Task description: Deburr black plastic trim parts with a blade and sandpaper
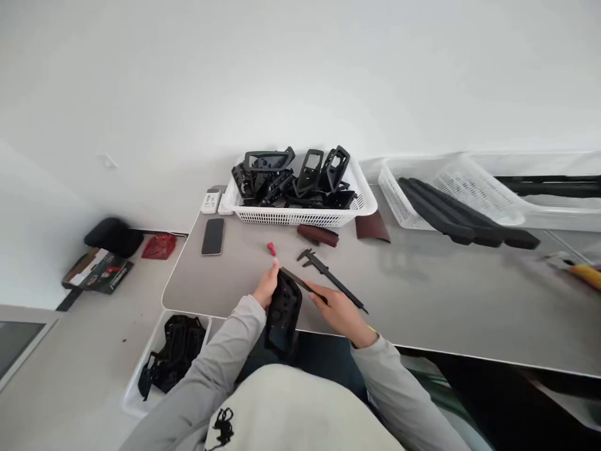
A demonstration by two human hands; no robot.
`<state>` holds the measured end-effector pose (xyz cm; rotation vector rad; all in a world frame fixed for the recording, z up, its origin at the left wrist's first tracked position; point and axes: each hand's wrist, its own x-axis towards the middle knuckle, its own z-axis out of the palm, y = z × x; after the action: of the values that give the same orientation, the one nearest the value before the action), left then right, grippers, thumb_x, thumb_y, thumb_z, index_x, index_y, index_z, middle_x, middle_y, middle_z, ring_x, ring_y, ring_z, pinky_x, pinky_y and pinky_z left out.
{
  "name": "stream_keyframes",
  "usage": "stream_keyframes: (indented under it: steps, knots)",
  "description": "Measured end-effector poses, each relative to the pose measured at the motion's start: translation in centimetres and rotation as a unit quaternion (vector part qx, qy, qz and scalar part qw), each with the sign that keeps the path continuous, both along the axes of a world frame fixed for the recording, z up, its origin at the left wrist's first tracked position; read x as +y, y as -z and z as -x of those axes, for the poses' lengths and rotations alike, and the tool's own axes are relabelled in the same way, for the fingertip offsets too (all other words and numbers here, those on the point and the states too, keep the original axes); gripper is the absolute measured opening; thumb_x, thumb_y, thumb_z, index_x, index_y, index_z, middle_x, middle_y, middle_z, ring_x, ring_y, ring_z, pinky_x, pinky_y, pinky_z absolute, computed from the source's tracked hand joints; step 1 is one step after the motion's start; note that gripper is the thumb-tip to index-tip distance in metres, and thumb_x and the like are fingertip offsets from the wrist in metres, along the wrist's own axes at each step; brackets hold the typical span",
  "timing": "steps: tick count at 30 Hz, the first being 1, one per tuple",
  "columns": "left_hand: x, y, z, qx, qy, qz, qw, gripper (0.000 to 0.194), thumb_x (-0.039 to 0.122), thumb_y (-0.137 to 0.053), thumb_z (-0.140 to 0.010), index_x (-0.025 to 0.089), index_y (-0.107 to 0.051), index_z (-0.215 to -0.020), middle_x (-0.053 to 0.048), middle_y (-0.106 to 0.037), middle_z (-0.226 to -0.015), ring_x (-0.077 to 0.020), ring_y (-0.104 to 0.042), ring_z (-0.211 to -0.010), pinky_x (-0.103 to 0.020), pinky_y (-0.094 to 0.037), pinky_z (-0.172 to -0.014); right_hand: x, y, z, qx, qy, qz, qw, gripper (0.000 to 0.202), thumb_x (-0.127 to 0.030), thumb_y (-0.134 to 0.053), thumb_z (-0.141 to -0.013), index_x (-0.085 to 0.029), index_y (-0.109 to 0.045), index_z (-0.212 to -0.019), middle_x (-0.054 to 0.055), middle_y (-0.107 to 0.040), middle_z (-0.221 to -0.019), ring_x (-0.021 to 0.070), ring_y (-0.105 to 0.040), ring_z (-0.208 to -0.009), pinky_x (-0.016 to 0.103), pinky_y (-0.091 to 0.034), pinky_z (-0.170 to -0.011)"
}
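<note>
My left hand (pixel 267 285) is closed on the upper left edge of a black plastic housing (pixel 283 310), tilted at the table's front edge. In my right hand (pixel 345 313) is a thin flat file (pixel 297 279) with a dark handle; its blade lies along the housing's top edge. A black caliper (pixel 328 275) rests on the table just beyond my right hand. Past my left hand lies a small red piece (pixel 271 248). Two dark red curved pieces (pixel 318 235) sit farther back, one of them nearer the right.
A white basket (pixel 295 218) piled with black plastic frames stands at the back. More white baskets (pixel 399 203) with long black parts are to the right. A phone (pixel 213 237) lies at left. Below the table's left side, a white bin (pixel 136 404) holds black parts.
</note>
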<state>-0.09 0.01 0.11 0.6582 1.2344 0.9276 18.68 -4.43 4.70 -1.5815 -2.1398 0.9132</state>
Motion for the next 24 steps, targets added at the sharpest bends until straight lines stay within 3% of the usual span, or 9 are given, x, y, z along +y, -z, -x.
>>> stream_keyframes:
  steps: [2, 6, 9, 12, 17, 21, 24]
  knots:
    - [0.0, -0.3, -0.1, 0.012, -0.006, -0.01, 1.0, 0.072, 0.086, -0.05, -0.06, 0.017, -0.067, -0.068, -0.001, -0.058, -0.053, -0.0138, -0.055, -0.056, -0.025, -0.041, -0.055, 0.0, 0.2, 0.0, -0.002, -0.005, 0.0, 1.0, 0.044, -0.026, -0.043, -0.092, -0.022, -0.06, -0.132, 0.007, -0.065, -0.127, 0.0274, -0.063, -0.114, 0.039, -0.051, -0.094]
    - [0.1, -1.1, -0.1, 0.017, -0.015, -0.008, 1.0, 0.071, 0.087, -0.051, -0.058, 0.017, -0.065, -0.063, 0.0, -0.055, -0.051, -0.012, -0.05, -0.049, -0.025, -0.039, -0.051, 0.2, 0.6, -0.2, -0.003, 0.055, 0.005, 0.998, 0.044, -0.026, -0.045, -0.09, -0.023, -0.06, -0.131, 0.008, -0.068, -0.123, 0.0278, -0.065, -0.11, 0.041, -0.051, -0.093]
    - [0.1, -1.5, -0.2, -0.004, -0.009, 0.003, 1.0, 0.069, 0.086, -0.053, -0.056, 0.017, -0.064, -0.063, 0.001, -0.054, -0.051, -0.0112, -0.048, -0.047, -0.025, -0.037, -0.049, 0.4, 1.3, -0.3, 0.089, 0.07, 0.026, 0.993, 0.042, -0.032, -0.048, -0.089, -0.023, -0.063, -0.127, 0.007, -0.069, -0.121, 0.027, -0.063, -0.112, 0.042, -0.048, -0.097]
    - [0.1, -1.8, -0.5, -0.04, -0.016, 0.014, 0.999, 0.063, 0.081, -0.061, -0.054, 0.018, -0.056, -0.057, 0.002, -0.052, -0.05, -0.0106, -0.047, -0.047, -0.024, -0.037, -0.049, 0.4, 2.4, 0.3, 0.212, 0.112, 0.082, 0.968, 0.045, -0.036, -0.058, -0.082, -0.02, -0.066, -0.122, 0.009, -0.073, -0.109, 0.0277, -0.066, -0.104, 0.044, -0.047, -0.096]
    - [0.0, -2.3, -0.8, -0.049, -0.031, -0.025, 0.998, 0.054, 0.065, -0.076, -0.052, 0.02, -0.047, -0.056, 0.005, -0.048, -0.051, -0.0092, -0.045, -0.049, -0.024, -0.036, -0.051, 0.0, 4.1, 1.9, 0.299, 0.157, 0.137, 0.931, 0.05, -0.044, -0.06, -0.078, -0.015, -0.068, -0.118, 0.005, -0.074, -0.077, 0.0228, -0.065, -0.072, 0.037, -0.052, -0.068]
    - [0.0, -2.4, -0.7, -0.024, -0.035, -0.037, 0.998, 0.048, 0.062, -0.073, -0.059, 0.018, -0.053, -0.061, 0.005, -0.049, -0.051, -0.0093, -0.045, -0.048, -0.024, -0.036, -0.05, -0.2, 4.6, 2.0, 0.34, 0.19, 0.156, 0.908, 0.049, -0.049, -0.064, -0.074, -0.014, -0.069, -0.107, 0.003, -0.068, -0.064, 0.0155, -0.052, -0.05, 0.028, -0.04, -0.046]
    - [-0.1, -2.3, -0.8, -0.021, -0.04, -0.034, 0.998, 0.045, 0.06, -0.07, -0.062, 0.017, -0.06, -0.068, 0.005, -0.05, -0.049, -0.0098, -0.046, -0.047, -0.023, -0.035, -0.048, -0.1, 4.2, 1.7, 0.376, 0.221, 0.165, 0.885, 0.048, -0.054, -0.061, -0.076, -0.015, -0.067, -0.104, 0.002, -0.066, -0.065, 0.009, -0.037, -0.04, 0.025, -0.031, -0.04]
